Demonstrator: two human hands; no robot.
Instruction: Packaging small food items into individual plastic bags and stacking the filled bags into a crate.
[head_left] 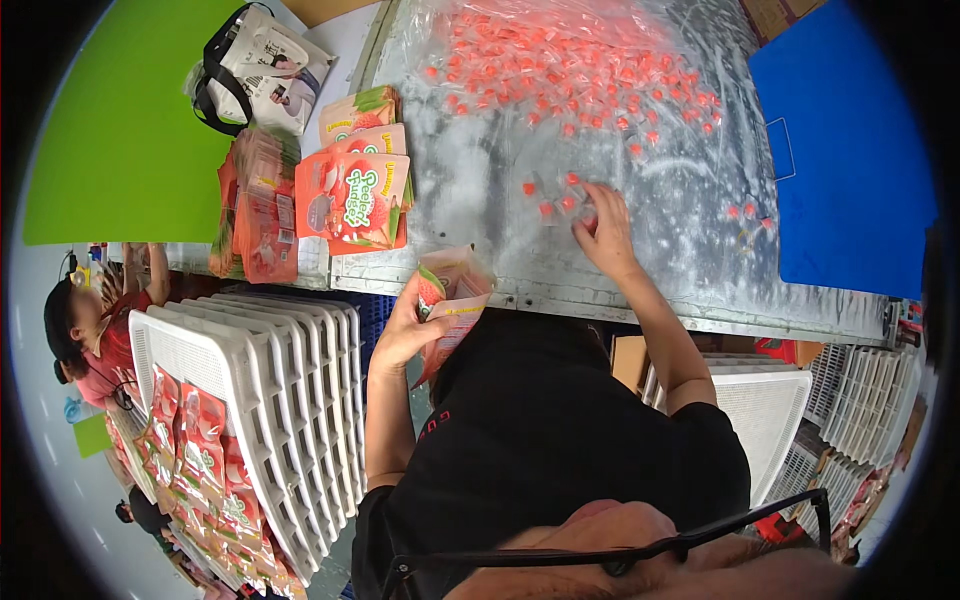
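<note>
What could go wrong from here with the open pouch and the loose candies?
1. The left hand holds the orange printed pouch off the grey metal table, beyond its near edge; candies dropped toward it could miss and fall to the floor.
2. The right hand gathers several small red wrapped candies at once, so the count may be off.
3. A few stray candies lie far right near the blue board and may get overlooked.

Packing workshop, looks like a small factory floor. Steel worktable (640, 215) heaped with small red wrapped sweets (560, 60). Stacked white plastic crates (270, 400) near left, another worker (95, 345) beyond.
</note>
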